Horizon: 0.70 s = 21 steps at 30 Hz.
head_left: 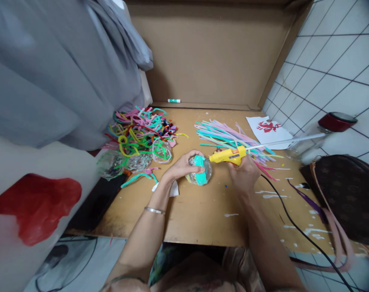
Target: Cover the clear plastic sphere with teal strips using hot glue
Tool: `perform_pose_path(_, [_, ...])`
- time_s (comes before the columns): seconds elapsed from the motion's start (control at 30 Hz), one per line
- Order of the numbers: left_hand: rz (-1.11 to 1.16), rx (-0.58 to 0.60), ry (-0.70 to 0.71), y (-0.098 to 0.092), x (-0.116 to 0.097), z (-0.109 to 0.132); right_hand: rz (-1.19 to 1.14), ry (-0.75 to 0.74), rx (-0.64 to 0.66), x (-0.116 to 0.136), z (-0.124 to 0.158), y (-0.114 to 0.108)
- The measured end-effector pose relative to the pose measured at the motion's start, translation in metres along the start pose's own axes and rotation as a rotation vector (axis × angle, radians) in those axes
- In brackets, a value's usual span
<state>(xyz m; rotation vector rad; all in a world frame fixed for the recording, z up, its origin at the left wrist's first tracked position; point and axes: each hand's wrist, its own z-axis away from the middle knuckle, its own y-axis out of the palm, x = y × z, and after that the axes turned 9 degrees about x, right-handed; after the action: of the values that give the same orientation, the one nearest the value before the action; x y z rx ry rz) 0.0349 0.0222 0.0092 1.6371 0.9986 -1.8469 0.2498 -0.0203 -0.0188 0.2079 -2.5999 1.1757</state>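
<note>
My left hand (181, 167) is closed around a clear ball (199, 172) wrapped with teal pipe cleaner, resting on the wooden table (199, 215). My right hand (245, 174) grips a yellow hot glue gun (228, 155), its nozzle pointing left and touching the ball's top right. A white glue stick juts from the gun's rear toward the right. The gun's black cord (294, 227) trails down to the right over the table.
A heap of tangled coloured pipe cleaners (140, 134) with clear balls (135, 160) lies left. Straight pastel pipe cleaners (229, 138) fan out behind the gun. A glass jar with red lid (321, 136), a brown bag (348, 194), paper with a red print (268, 127) and a cardboard backdrop (214, 56) surround the table.
</note>
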Motion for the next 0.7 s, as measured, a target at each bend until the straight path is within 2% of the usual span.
perform_pose_path(0.7, [-0.002,0.000,-0.008,0.0002,-0.0010,0.0007,0.006,0.017,0.009,-0.0015,-0.0001,-0.0010])
